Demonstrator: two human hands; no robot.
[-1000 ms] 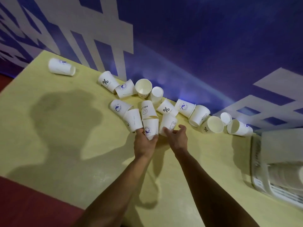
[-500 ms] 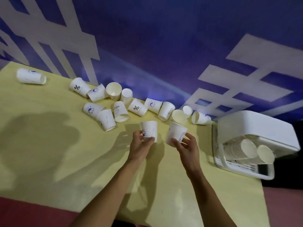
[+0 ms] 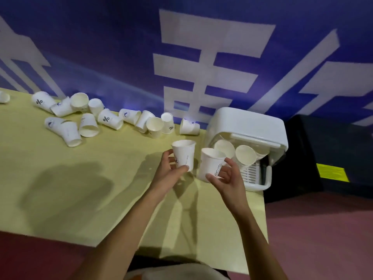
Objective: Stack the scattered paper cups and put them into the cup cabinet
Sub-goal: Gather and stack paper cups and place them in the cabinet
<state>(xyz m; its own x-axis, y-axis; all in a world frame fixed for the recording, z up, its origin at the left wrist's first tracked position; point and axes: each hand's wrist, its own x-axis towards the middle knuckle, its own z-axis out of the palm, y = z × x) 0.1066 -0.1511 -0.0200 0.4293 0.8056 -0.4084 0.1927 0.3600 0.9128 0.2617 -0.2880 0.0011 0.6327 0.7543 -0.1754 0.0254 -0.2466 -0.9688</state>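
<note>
Left hand [image 3: 170,172] grips one paper cup [image 3: 184,154] round its lower half, thumb and fingers curled on the wall. Right hand [image 3: 226,178] pinches a second cup [image 3: 211,164] between thumb low down and fingers near the rim. Both cups are off the surface [image 3: 80,178], just beside each other with a narrow gap, in front of the open cup cabinet [image 3: 248,126]. Mouths up: the left cup's long axis is near vertical, the right cup's tilted a little. Not yet nested. Likely trouble: thin walls buckling under the pinch, or the tilted cup catching the other's rim and jamming crooked. Stacked cups [image 3: 245,157] in the cabinet lie sideways, mouths outward. Scattered cups [image 3: 105,120] remain along the wall.
</note>
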